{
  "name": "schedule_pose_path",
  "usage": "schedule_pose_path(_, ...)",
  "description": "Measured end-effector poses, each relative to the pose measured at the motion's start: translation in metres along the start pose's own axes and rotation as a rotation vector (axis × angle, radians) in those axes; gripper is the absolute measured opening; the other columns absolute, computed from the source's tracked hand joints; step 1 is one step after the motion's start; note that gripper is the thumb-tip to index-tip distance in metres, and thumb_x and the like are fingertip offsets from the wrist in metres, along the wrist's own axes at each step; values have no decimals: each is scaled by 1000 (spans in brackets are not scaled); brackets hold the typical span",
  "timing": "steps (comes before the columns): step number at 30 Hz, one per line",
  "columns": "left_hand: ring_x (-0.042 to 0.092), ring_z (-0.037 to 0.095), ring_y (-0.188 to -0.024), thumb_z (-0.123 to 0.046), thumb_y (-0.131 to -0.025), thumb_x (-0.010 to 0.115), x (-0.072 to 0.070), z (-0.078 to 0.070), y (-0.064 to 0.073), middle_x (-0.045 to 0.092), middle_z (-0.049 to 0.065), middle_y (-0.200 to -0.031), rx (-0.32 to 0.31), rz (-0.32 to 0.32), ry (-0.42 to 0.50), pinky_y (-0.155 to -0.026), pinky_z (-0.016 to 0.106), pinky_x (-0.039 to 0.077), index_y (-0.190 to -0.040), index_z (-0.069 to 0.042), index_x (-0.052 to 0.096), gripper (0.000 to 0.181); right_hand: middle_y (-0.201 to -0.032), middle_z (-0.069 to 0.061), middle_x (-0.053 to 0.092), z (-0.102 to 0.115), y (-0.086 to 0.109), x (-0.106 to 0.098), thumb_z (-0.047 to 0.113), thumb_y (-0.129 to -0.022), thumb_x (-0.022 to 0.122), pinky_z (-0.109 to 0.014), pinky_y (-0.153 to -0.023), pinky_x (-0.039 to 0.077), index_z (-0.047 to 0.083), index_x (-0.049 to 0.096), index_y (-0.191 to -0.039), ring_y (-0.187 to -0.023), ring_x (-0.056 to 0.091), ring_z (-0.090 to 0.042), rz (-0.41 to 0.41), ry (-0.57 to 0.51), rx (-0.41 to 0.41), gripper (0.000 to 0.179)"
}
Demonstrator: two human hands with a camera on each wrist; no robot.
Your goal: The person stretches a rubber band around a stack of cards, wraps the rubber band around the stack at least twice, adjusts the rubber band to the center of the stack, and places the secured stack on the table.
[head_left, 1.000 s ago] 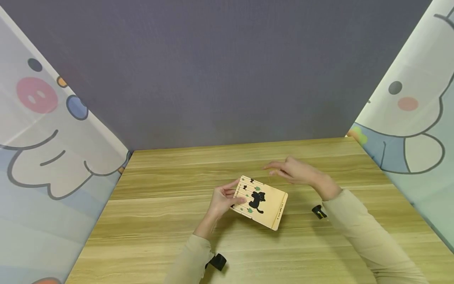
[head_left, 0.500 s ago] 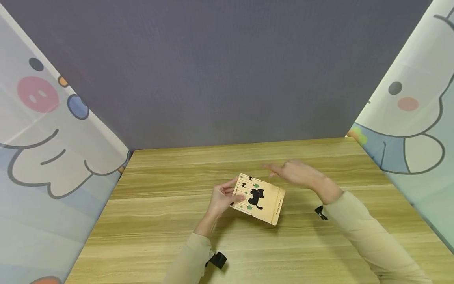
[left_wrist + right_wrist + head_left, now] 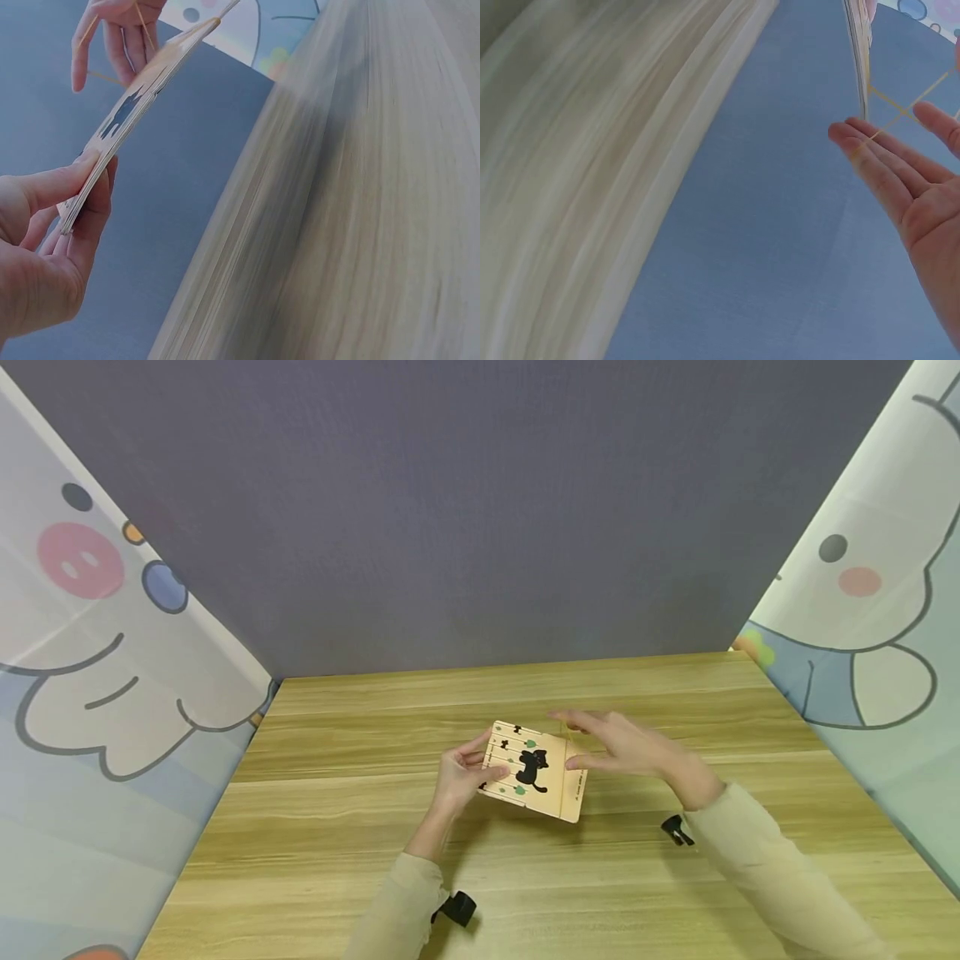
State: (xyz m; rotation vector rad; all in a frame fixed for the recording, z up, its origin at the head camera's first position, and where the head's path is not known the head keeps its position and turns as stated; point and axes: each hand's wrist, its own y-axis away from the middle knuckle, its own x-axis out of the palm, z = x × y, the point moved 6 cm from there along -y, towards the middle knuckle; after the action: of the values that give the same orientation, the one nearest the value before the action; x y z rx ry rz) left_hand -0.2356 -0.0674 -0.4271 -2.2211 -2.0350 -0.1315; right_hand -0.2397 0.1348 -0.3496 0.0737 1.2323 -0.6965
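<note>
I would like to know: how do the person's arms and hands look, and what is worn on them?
The left hand and right hand are bare, with no gloves visible. Both the left sleeve and right sleeve are long, plain and beige. A small black fitting shows beside the left cuff, another beside the right.

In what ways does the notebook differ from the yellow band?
The notebook is broad and flat; the yellow band is a thin strand. The notebook carries a black cat picture; the yellow band looks plain. The left hand pinches the notebook; the yellow band is stretched over the fingers of the right hand. Both are held above the table.
</note>
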Motion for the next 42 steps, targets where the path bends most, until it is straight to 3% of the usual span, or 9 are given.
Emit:
schedule_pose_path(2, 65, 28, -77, 12, -63, 72, -4, 8, -5, 62, 25, -93, 47, 3, -9, -65, 31, 55, -121, 0, 50, 63, -125, -15, 50, 1, 1, 2, 36, -77, 67, -40, -84, 49, 2, 38, -130, -100, 57, -27, -22, -13, -6, 69)
schedule_pose_path(5, 65, 24, -75, 7, -62, 75, -8, 13, -7, 62, 22, -96, 70, -14, -28, -62, 28, 56, -120, -3, 52, 63, -130, -14, 44, 2, 3, 4, 40, -73, 69, -42, -88, 46, 3, 35, -133, -107, 51, -29, -38, -20, -2, 78)
schedule_pose_path(12, 65, 25, -76, 9, -64, 73, -9, 0, 0, 59, 24, -102, -14, -63, -24, -62, 25, 55, -121, -3, 51, 62, -131, -8, 38, 6, 8, 12, 46, -66, 73, -50, -89, 42, 8, 32, -134, -116, 41, -27, -28, -30, 55, 88)
schedule_pose_path(22, 65, 25, -76, 9, -66, 72, -10, -1, 0, 62, 25, -94, -29, -94, 3, -65, 30, 55, -122, -4, 51, 62, -132, -17, 29, 11, 10, 20, 50, -57, 76, -53, -81, 47, 18, 31, -134, -114, 40, -35, -71, -23, 57, 95)
schedule_pose_path(27, 65, 26, -76, 9, -66, 72, -10, -3, 0, 62, 25, -94, -19, -104, 10, -66, 31, 55, -122, -3, 51, 61, -134, -18, 26, 12, 11, 22, 58, -59, 71, -38, -71, 52, 20, 31, -134, -103, 48, -32, -85, -13, 67, 93)
schedule_pose_path(31, 65, 27, -75, 8, -64, 73, -11, -3, 0, 63, 23, -92, 4, -113, 19, -65, 32, 55, -122, -5, 52, 62, -136, -16, 22, 13, 12, 23, 59, -58, 71, -20, -56, 48, 21, 31, -134, -86, 53, -22, -97, -26, 69, 93)
schedule_pose_path(33, 65, 26, -75, 7, -64, 74, -15, 7, -6, 64, 21, -90, 39, -104, 27, -65, 31, 56, -121, -6, 53, 63, -136, -15, 21, 13, 12, 24, 58, -58, 71, -18, -55, 46, 21, 31, -134, -86, 52, -22, -104, -27, 65, 93)
schedule_pose_path(36, 65, 25, -75, 6, -63, 75, -16, 7, -5, 65, 19, -89, 50, -108, 19, -64, 31, 56, -121, -5, 53, 63, -136, -15, 20, 14, 12, 25, 57, -58, 72, -16, -51, 45, 23, 30, -134, -87, 52, -24, -111, -26, 58, 93)
schedule_pose_path(42, 65, 27, -76, 10, -64, 72, -13, -6, 2, 62, 24, -93, -8, -131, 46, -64, 32, 56, -122, -4, 52, 62, -134, -18, 22, 15, 12, 27, 57, -58, 71, -12, -41, 39, 24, 31, -133, -68, 48, -15, -116, -22, 58, 91)
